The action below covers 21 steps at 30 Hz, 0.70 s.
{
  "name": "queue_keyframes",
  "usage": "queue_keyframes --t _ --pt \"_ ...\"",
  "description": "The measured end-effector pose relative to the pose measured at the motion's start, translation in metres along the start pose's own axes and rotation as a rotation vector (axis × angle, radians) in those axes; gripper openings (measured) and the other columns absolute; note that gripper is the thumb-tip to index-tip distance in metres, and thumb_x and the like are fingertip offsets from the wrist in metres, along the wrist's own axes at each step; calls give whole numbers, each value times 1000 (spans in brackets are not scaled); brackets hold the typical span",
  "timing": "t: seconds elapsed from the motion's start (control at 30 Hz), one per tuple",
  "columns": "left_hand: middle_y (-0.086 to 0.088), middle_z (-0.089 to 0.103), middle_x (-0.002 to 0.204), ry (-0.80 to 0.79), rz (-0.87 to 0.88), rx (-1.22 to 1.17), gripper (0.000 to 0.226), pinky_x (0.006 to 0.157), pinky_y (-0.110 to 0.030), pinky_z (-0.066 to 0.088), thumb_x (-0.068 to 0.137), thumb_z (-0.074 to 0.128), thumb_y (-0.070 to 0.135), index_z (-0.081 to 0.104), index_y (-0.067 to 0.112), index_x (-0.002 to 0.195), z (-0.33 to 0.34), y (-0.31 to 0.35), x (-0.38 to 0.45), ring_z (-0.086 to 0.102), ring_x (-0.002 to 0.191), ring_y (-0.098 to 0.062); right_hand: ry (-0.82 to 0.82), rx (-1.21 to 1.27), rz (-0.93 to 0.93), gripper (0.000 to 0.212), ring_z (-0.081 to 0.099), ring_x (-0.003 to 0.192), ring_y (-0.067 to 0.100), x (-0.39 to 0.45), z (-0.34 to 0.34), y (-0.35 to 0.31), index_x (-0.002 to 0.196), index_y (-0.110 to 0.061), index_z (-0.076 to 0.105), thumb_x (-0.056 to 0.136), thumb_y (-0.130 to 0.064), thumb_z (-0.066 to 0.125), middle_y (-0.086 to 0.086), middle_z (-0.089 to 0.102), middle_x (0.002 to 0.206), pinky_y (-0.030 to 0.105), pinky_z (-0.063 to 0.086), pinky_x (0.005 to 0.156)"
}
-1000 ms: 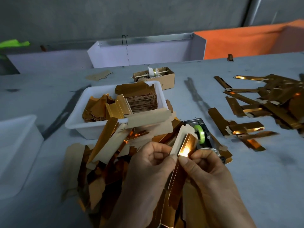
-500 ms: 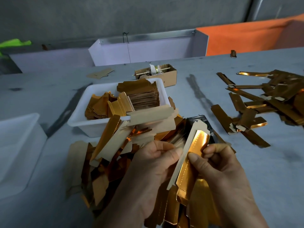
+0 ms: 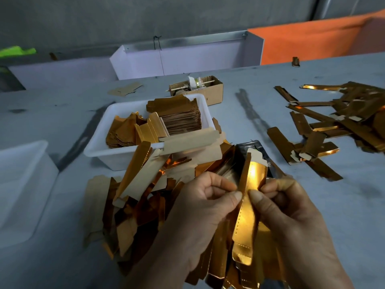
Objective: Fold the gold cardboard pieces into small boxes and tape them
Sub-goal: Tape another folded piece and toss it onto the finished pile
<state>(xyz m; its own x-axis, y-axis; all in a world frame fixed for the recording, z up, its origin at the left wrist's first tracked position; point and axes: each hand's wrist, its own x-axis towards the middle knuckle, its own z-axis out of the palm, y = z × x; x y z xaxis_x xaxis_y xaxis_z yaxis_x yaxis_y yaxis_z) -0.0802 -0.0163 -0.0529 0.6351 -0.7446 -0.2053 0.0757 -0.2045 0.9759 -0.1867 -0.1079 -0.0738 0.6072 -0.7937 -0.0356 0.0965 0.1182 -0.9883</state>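
Observation:
A long gold cardboard piece [image 3: 248, 209] stands nearly upright between both hands, shiny side toward me, its side panels bent in along the creases. My left hand [image 3: 200, 205] pinches its left edge with thumb and fingers. My right hand [image 3: 291, 207] pinches its right edge. Under and left of the hands lies a loose heap of flat gold pieces [image 3: 133, 197]. Behind the held piece a dark tape dispenser [image 3: 246, 151] is partly hidden. Folded gold boxes [image 3: 333, 122] lie scattered at the right.
A white tub [image 3: 98, 147] holding stacked cardboard blanks stands behind the heap. A second white tub [image 3: 23, 184] sits at the far left. A small brown carton [image 3: 214, 88] with a tape roll stands further back. White and orange bins line the table's far edge.
The held piece has been folded further, its left panel now bent in toward the middle. Both hands have shifted slightly right and the piece now covers the dispenser's green tape roll.

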Motion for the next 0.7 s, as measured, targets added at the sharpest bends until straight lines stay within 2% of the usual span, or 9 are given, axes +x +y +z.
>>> queue_keyframes --t 0.07,0.13,0.23,0.3,0.43,0.5,0.57,0.6,0.7 --pt "0 72 81 13 8 19 11 65 -20 55 83 68 11 63 19 90 1 0 0 71 76 -11 -34 42 0 23 60 50 3 -3 -1 -4 83 -11 59 66 -27 60 -6 60 53 14 48 46" --pt "0 70 81 35 35 64 13 61 -14 53 83 68 11 62 22 88 4 0 -1 69 74 -7 -37 41 5 32 60 49 2 -5 -2 -6 84 -11 59 61 -34 62 -7 59 51 12 47 46" --pt "2 68 81 61 68 126 17 58 -10 49 82 68 11 59 25 87 7 -2 -1 66 75 -2 24 -26 26 40 64 58 11 -4 -1 -1 80 -17 59 47 -34 72 -3 62 58 21 50 51" --pt "4 66 82 72 66 145 18 59 -10 49 82 68 12 59 27 86 9 -2 -2 65 76 1 55 -46 43 33 62 57 12 -2 -1 2 78 -18 58 49 -24 72 -3 61 57 26 48 55" --pt "7 66 86 101 32 145 17 61 -9 50 84 68 18 58 29 90 13 -7 -4 64 80 3 84 -45 56 28 59 53 9 -2 -2 6 75 -18 58 51 -21 72 -5 58 53 29 49 56" --pt "8 68 91 90 -39 120 12 67 -13 53 86 66 24 59 30 94 13 -12 -6 65 84 -4 96 -31 72 28 58 50 7 -2 -2 6 76 -15 58 51 -19 71 -6 58 51 24 50 51" --pt "4 69 93 47 -137 62 8 79 -26 56 88 63 28 63 27 95 13 -15 -8 66 90 -11 80 -10 92 27 57 46 4 -3 -2 8 78 -11 57 54 -14 70 -7 57 48 14 47 44" --pt "2 70 92 43 -156 59 7 79 -28 56 88 63 28 64 26 94 13 -16 -9 67 90 -13 64 -8 108 26 56 45 4 -4 -3 10 79 -10 56 58 -11 71 -7 57 47 12 45 43" --pt "2 69 88 95 -134 107 6 63 -14 52 88 62 28 63 24 92 13 -22 -9 66 82 -11 9 -25 186 14 60 49 4 -5 -6 12 82 -9 58 73 -2 67 -3 61 52 11 45 43"
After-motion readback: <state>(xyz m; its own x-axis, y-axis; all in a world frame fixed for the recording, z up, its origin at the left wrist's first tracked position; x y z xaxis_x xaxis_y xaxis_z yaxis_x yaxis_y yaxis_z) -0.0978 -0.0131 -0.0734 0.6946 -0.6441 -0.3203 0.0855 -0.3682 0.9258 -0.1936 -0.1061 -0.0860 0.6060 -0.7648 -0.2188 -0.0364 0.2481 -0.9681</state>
